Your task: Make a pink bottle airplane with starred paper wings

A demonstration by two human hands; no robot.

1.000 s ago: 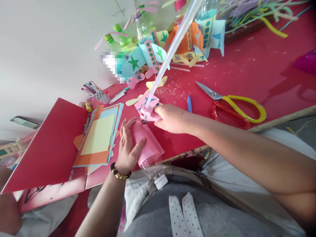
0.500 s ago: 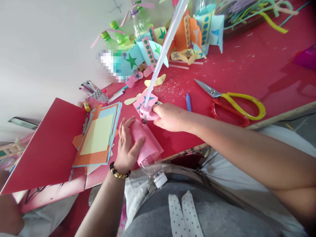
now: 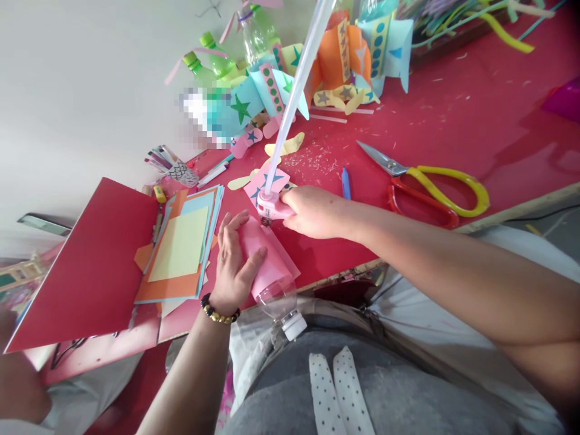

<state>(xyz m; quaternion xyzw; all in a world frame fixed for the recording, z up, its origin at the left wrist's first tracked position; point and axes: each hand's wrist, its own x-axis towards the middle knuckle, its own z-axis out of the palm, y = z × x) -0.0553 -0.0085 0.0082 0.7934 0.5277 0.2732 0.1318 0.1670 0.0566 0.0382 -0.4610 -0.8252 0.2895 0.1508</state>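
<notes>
A clear plastic bottle (image 3: pixel 276 298) with a white cap lies tilted at the table's near edge, its body wrapped in pink paper (image 3: pixel 267 257). One flap of the paper stands away on the right side. My left hand (image 3: pixel 235 260), wearing a beaded bracelet, curls round the wrapped bottle with the thumb on top. In my right hand (image 3: pixel 303 211) is a pink glue gun (image 3: pixel 272 208), a long translucent glue stick (image 3: pixel 296 90) rising from it. Its nozzle end is close to the far end of the pink paper; whether they touch I cannot tell. Behind lies pink paper with blue stars (image 3: pixel 272 179).
Scissors (image 3: pixel 410 172) with yellow and red handles and a blue marker (image 3: pixel 346 183) lie right. Stacked coloured paper (image 3: pixel 179 248) and an upright red board (image 3: pixel 90 260) are left. Decorated bottles (image 3: pixel 267 84) stand behind. A person's arm (image 3: pixel 22 386) shows lower left.
Almost nothing differs. Both hands, the bottle and the glue gun keep the same places; the whole view has shifted slightly.
</notes>
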